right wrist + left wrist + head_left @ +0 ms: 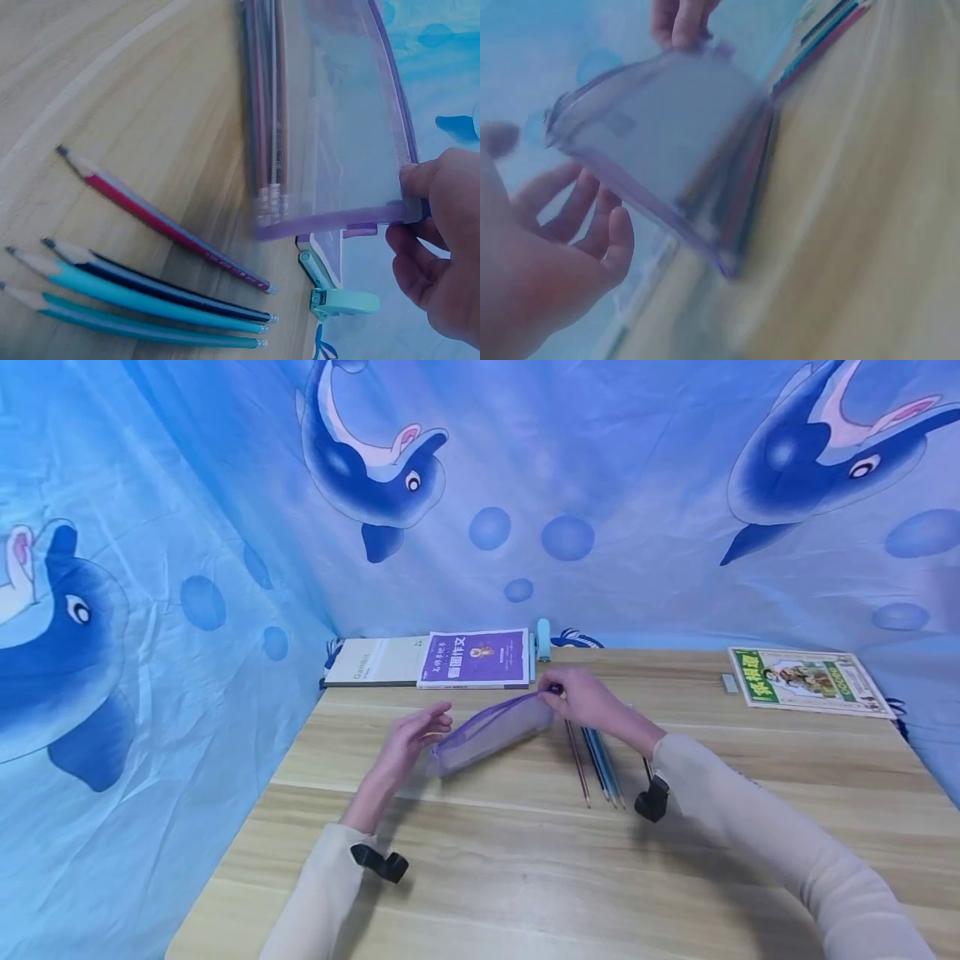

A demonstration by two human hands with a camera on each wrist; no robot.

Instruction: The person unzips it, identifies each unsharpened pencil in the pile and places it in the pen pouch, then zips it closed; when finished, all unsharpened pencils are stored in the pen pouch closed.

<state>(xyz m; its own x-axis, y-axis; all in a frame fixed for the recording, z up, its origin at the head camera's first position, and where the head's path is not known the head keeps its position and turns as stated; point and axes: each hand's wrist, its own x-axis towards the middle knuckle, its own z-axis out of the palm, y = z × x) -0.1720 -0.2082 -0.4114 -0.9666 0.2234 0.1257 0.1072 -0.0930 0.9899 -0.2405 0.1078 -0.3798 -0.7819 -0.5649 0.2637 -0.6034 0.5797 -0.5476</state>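
A see-through pencil pouch [495, 745] with purple edging is held up on its long side over the table. My right hand [573, 697] pinches its upper right corner by the zipper end. Several pencils [274, 112] lie inside along its bottom, as the right wrist view shows. At the pouch's other end is my left hand [412, 735], fingers loosely bent and spread, right beside the edge without gripping it. Under my right forearm several loose pencils lie on the table: a dark red one [172, 225], a black one [172, 289] and blue-green ones [157, 300].
At the back left lie a pale book [378, 662] and a purple book [480, 658], with a mint-green stapler [543, 639] next to them. A green-covered magazine [810, 681] lies back right, a small grey block [730, 683] by it. A blue dolphin-print curtain [622, 585] surrounds the table.
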